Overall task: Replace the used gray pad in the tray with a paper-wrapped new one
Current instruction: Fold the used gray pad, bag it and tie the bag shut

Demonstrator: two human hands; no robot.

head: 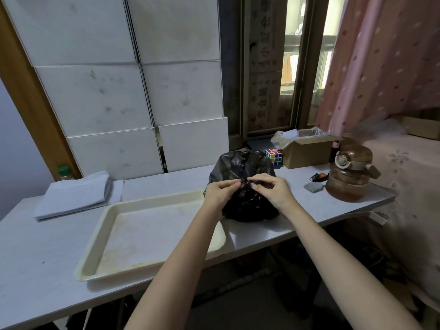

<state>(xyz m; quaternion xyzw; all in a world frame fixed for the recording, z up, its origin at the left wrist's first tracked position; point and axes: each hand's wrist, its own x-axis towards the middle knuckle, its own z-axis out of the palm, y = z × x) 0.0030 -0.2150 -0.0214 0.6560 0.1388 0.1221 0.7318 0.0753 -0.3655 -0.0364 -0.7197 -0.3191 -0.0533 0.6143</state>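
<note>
so the counter [47, 246] has a cream tray [95, 236] sitting bare, no gray pad visible in it. white paper-wrapped stack [73, 194] lies past its far left corner. right of the tray, the left hand [220, 191] and right hand [273, 189] both pinch the bunched top of a black bag [240, 163].

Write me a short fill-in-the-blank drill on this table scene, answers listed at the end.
1. Both the left hand and the right hand pinch the top of a ____ plastic bag.
2. The cream tray holds ____ gray pad.
3. The white paper stack lies to the ____ of the tray.
4. The colourful cube sits beside a ____ box.

Answers: black; no; left; cardboard
</note>
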